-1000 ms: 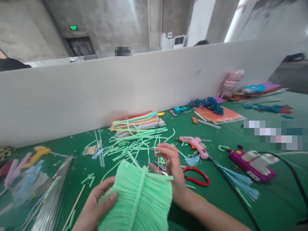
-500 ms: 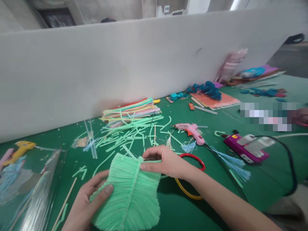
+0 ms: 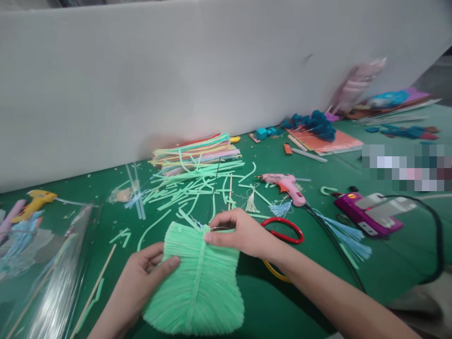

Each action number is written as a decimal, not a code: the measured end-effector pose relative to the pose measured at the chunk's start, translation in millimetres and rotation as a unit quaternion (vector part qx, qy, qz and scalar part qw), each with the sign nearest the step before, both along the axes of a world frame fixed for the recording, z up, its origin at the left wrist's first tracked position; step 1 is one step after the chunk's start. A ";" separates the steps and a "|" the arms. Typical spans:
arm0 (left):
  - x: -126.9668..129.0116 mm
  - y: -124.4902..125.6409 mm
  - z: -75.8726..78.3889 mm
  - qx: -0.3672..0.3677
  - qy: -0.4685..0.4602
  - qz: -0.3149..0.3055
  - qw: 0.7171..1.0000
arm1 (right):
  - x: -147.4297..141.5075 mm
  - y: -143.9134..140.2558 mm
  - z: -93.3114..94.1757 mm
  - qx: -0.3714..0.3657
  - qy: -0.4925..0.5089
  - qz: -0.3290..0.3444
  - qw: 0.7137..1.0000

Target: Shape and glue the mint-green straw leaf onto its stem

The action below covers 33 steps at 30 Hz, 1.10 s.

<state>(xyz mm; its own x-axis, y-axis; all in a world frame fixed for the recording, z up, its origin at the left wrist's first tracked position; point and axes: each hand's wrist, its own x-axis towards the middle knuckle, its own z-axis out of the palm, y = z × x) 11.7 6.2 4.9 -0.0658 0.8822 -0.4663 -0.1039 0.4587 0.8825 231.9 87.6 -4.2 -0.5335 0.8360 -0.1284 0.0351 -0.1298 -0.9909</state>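
Note:
A leaf shape of mint-green pipe cleaners (image 3: 197, 282), with a raised rib down its middle, is held up over the table. My left hand (image 3: 150, 273) grips its left edge, thumb lying on the front and fingers behind. My right hand (image 3: 235, 233) pinches the top end of the rib between thumb and fingers, where a thin wire loop shows. Red-and-yellow-handled scissors (image 3: 286, 230) lie partly under my right forearm. Loose green pipe cleaner pieces (image 3: 190, 188) are scattered just beyond the leaf.
A bundle of coloured pipe cleaners (image 3: 197, 153) lies by the white partition (image 3: 141, 70). To the right are a pink glue gun (image 3: 286, 183), blue tassels (image 3: 348, 235) and a purple power strip (image 3: 367, 214) with cables. At left are a yellow glue gun (image 3: 37, 202) and clear plastic packaging (image 3: 60, 282).
The view has tipped downward and shifted slightly left. The leaf sits a little farther right in view, and my left thumb lies farther up on it. Both hands keep their hold.

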 end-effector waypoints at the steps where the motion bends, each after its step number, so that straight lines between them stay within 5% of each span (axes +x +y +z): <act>1: -1.4 0.5 -0.8 -0.004 -0.003 -0.009 1.000 | -0.5 0.1 -1.6 0.000 -0.001 0.009 1.000; 6: -4.2 0.3 -0.2 -0.001 -0.001 -0.021 1.000 | 0.9 -0.1 -4.3 0.010 -0.013 0.055 0.998; 15: -4.3 0.1 -0.1 0.001 -0.005 0.005 1.000 | 9.6 8.7 7.4 0.016 -0.026 0.022 0.999; 22: -11.4 -0.9 -2.9 0.003 -0.021 -0.089 0.996 | 6.1 6.1 0.5 0.067 -0.098 0.038 0.992; 33: 4.0 -1.8 -13.5 -0.001 0.038 0.015 0.999 | -4.6 -14.1 -5.1 0.012 -0.102 0.066 0.993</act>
<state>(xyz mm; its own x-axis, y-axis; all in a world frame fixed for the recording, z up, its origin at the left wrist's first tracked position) 15.7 4.4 -8.6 -0.1276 0.8779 -0.4615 -0.0501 0.4590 0.8870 227.3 73.5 -9.2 -0.6030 0.7649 -0.2265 0.2505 -0.0880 -0.9641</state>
